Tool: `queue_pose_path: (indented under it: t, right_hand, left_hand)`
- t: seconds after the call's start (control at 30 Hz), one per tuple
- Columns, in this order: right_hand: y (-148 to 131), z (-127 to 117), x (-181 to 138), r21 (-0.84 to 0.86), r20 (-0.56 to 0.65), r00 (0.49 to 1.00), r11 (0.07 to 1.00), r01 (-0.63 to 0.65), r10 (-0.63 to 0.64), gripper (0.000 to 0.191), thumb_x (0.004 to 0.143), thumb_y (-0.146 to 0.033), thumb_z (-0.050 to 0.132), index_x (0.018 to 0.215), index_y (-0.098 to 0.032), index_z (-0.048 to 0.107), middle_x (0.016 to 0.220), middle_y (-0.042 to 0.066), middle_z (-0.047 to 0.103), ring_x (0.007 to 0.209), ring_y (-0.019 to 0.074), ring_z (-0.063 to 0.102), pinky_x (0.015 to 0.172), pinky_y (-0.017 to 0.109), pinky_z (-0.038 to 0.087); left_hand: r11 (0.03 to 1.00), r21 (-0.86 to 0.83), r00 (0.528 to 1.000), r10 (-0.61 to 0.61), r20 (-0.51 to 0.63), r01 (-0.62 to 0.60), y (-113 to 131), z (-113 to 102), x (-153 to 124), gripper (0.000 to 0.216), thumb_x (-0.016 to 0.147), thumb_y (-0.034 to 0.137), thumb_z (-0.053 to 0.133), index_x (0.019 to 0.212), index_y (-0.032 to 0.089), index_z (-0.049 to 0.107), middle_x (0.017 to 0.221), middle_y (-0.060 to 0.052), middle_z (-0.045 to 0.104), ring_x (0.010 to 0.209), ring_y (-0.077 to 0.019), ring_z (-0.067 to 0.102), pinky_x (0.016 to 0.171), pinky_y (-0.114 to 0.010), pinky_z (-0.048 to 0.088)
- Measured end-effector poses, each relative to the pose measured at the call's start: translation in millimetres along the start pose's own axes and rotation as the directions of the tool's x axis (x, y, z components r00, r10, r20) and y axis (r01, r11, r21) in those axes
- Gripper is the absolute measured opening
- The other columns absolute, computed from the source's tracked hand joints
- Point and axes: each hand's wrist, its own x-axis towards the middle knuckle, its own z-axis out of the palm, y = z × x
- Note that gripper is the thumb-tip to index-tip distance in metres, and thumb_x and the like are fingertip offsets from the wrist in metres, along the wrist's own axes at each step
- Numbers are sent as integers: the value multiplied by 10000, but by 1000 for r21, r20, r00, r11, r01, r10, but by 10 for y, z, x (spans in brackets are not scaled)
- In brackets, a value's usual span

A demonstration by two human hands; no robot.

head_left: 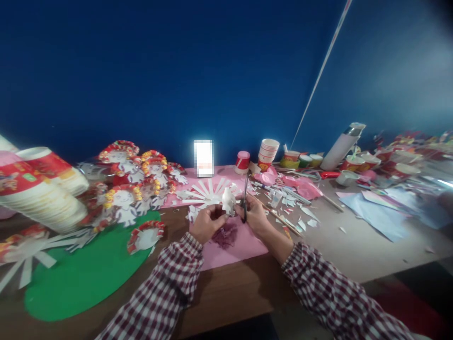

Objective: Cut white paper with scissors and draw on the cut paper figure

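Observation:
My left hand (207, 222) is closed in a pinch on a small white paper piece (228, 200), held up over a pink sheet (244, 245). My right hand (255, 216) grips a pair of scissors (245, 196) whose blades point up beside the paper piece. Dark pink shreds (226, 234) lie on the pink sheet under my hands. A white cut-out with radiating strips (205, 191) lies just behind. Both sleeves are red and white check.
A stack of printed paper cups (42, 189) lies at the left. Paper-cup doll figures (130, 182) stand above a green oval sheet (88, 274). Cups (268, 153), a white bottle (341, 146), paper scraps (290, 198) and blue sheets (378, 212) crowd the right.

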Motion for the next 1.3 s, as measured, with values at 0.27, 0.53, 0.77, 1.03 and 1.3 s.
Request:
queue_pose_path:
  t: [0.27,0.53,0.77,1.03,1.3]
  right_hand:
    - [41,10,-1,-136,11,996,986,95,-94,303,606,-226,693,866,-167,549,623,-36,537,529,88,492,485,196,389]
    - [-8,19,-15,35,61,997,998,-50,48,365,599,-263,714,899,-159,534,614,-53,522,453,55,433,406,169,330]
    - [5,26,-15,-42,33,999,999,3,-1,341,582,-212,723,869,-160,546,627,-41,542,537,78,486,484,185,375]
    - [-30,31,-42,19,150,988,999,-28,25,325,618,-214,709,898,-159,554,627,-44,531,507,65,468,444,169,353]
    - [-45,32,-39,30,130,991,999,-39,34,348,624,-248,713,918,-153,554,620,-44,523,472,53,437,408,162,338]
  left_hand:
    - [954,-279,979,-153,-136,110,30,6,14,186,644,276,686,757,139,630,661,-11,641,604,-122,590,574,-233,499]
    - [851,-467,944,-318,-92,241,177,27,1,150,610,201,709,701,127,615,586,-16,629,527,-118,585,518,-224,486]
    - [873,-459,967,-234,-100,163,192,26,-11,229,615,216,709,808,135,615,666,-10,642,583,-107,596,555,-208,488]
    - [881,-448,957,-245,-154,153,128,12,20,137,615,140,645,751,137,624,634,-3,639,582,-106,588,533,-199,480]
    - [840,-502,952,-289,-98,203,195,8,-6,148,633,141,664,771,130,612,646,-12,634,574,-100,598,541,-190,493]
